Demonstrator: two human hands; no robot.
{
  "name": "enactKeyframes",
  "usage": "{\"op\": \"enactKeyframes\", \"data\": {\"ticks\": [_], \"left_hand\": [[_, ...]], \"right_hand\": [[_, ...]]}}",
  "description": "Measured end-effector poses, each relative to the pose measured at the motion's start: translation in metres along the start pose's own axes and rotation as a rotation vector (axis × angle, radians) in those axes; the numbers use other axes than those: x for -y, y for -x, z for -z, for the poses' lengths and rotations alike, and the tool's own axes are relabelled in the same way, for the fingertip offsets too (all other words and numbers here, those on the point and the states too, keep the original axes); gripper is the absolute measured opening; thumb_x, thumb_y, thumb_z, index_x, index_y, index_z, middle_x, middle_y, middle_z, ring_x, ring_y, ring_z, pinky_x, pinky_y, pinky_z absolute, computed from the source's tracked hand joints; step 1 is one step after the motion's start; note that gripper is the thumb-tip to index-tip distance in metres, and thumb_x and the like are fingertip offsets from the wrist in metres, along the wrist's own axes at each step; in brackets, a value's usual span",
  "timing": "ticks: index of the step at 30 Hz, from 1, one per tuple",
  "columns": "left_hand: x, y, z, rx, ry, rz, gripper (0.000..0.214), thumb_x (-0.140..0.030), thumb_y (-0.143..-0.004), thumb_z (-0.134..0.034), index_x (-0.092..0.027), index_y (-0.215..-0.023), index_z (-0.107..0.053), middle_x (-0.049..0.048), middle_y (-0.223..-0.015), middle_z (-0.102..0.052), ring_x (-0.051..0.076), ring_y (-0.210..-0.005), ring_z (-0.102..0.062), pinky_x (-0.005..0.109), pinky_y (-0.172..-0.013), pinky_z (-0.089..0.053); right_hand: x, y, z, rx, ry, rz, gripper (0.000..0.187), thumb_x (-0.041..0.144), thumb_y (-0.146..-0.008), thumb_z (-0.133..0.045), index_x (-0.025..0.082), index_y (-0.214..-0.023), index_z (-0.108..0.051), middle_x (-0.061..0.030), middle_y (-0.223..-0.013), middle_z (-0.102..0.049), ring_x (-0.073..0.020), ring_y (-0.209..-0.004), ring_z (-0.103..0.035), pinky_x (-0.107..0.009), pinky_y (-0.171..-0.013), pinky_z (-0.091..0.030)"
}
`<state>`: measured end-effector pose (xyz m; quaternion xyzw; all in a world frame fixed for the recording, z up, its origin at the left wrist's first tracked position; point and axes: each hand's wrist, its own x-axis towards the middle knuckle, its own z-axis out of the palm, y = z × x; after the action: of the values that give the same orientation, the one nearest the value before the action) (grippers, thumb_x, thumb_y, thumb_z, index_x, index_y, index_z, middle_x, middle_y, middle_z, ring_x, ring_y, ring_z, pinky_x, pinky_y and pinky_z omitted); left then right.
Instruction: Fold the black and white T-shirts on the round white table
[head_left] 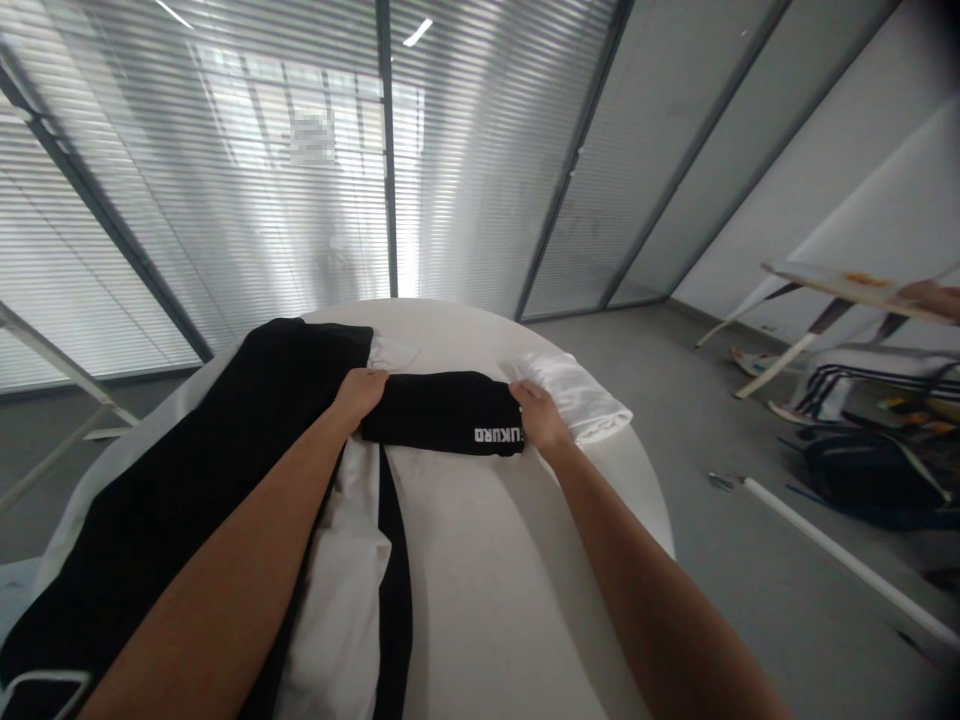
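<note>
Black folded fabric strip w/ white lettering at one end lies crosswise on the round white table, near its far edge, betw. both hands. Left hand has fingers curled down over the strip's left end and closed on it. Right hand is closed on the right end beside the lettering, thumb on top; fingers underneath are mostly hidden.

Handling, as a judgement: soft, light, limp knit w/ no stiffness of its own. It'd sag in the middle if lifted by one end, and the layers could slide apart. Best hold is at both short ends, pinching all layers together, approx. where the hands sit now. Not fragile, not slippery on the matte tabletop.

Left end of the strip touches a large black garment spread over the table's left side. Under the left forearm lies a white cloth w/ a black stripe. Just beyond the right hand sits a folded white satin-like cloth, touching or nearly touching the strip's end; can't tell which.

Bkgd: glass wall w/ blinds, dark bags on the floor, a white tube, and another person's hand at a side table, well apart.
</note>
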<state>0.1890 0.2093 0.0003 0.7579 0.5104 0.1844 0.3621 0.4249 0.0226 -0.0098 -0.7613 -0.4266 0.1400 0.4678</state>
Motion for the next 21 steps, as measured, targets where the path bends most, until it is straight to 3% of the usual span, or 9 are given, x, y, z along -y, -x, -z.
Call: {"op": "enactKeyframes", "data": {"ticks": [2, 4, 7, 9, 12, 17, 21], "left_hand": [[0.000, -0.002, 0.003, -0.177, -0.076, -0.025, 0.036, -0.039, -0.083, -0.050, -0.013, -0.104, -0.064, 0.0177, -0.107, -0.067, 0.030, -0.106, -0.062, 0.038, -0.090, -0.046], [-0.002, -0.003, 0.003, -0.225, -0.093, -0.156, 0.040, -0.040, -0.084, -0.050, -0.016, -0.113, -0.061, 0.0151, -0.117, -0.064, 0.028, -0.113, -0.058, 0.037, -0.099, -0.041], [-0.005, -0.003, -0.002, 0.020, -0.033, -0.388, 0.039, -0.043, -0.090, -0.042, -0.019, -0.111, -0.065, 0.0091, -0.121, -0.065, 0.022, -0.116, -0.057, 0.032, -0.105, -0.037], [-0.005, -0.002, -0.005, 0.146, -0.032, -0.430, 0.043, -0.049, -0.089, -0.043, -0.019, -0.110, -0.067, 0.0087, -0.121, -0.066, 0.023, -0.115, -0.058, 0.032, -0.106, -0.036], [-0.002, -0.001, -0.008, 0.183, -0.044, -0.411, 0.048, -0.054, -0.085, -0.049, -0.018, -0.109, -0.070, 0.0095, -0.117, -0.069, 0.025, -0.111, -0.060, 0.035, -0.103, -0.039], [0.000, -0.002, 0.003, 0.350, 0.104, -0.368, 0.045, -0.056, -0.081, -0.054, -0.017, -0.090, -0.075, 0.0076, -0.102, -0.075, 0.026, -0.099, -0.066, 0.034, -0.095, -0.045], [-0.001, -0.001, 0.012, 0.397, 0.127, -0.419, 0.041, -0.052, -0.083, -0.053, -0.019, -0.089, -0.076, 0.0055, -0.102, -0.075, 0.024, -0.099, -0.066, 0.033, -0.096, -0.044]], "right_hand": [[0.002, 0.002, 0.000, 0.012, -0.077, 0.002, 0.027, 0.042, -0.086, -0.045, 0.021, -0.072, -0.055, -0.0049, -0.084, -0.064, -0.0210, -0.090, -0.057, -0.031, -0.085, -0.044], [0.005, 0.004, -0.002, 0.021, -0.195, -0.017, 0.024, 0.041, -0.084, -0.048, 0.021, -0.074, -0.055, -0.0047, -0.085, -0.064, -0.0205, -0.089, -0.057, -0.031, -0.082, -0.045], [0.004, 0.006, -0.006, 0.022, -0.381, -0.057, 0.024, 0.044, -0.081, -0.053, 0.022, -0.071, -0.052, -0.0013, -0.077, -0.060, -0.0179, -0.076, -0.055, -0.028, -0.069, -0.045], [0.001, 0.005, -0.010, 0.006, -0.493, -0.064, 0.027, 0.046, -0.077, -0.059, 0.022, -0.068, -0.051, 0.0015, -0.071, -0.056, -0.0152, -0.068, -0.051, -0.027, -0.063, -0.041], [-0.003, 0.004, -0.012, -0.013, -0.638, -0.048, 0.034, 0.049, -0.074, -0.067, 0.022, -0.064, -0.049, 0.0046, -0.063, -0.046, -0.0121, -0.060, -0.042, -0.025, -0.057, -0.035], [0.002, 0.005, -0.012, -0.065, -0.633, 0.030, 0.039, 0.052, -0.077, -0.066, 0.022, -0.062, -0.045, 0.0053, -0.059, -0.038, -0.0118, -0.057, -0.037, -0.026, -0.055, -0.032], [0.002, 0.004, -0.013, -0.023, -0.623, -0.064, 0.034, 0.054, -0.076, -0.063, 0.024, -0.069, -0.049, 0.0047, -0.065, -0.048, -0.0132, -0.060, -0.044, -0.025, -0.055, -0.036]]}}
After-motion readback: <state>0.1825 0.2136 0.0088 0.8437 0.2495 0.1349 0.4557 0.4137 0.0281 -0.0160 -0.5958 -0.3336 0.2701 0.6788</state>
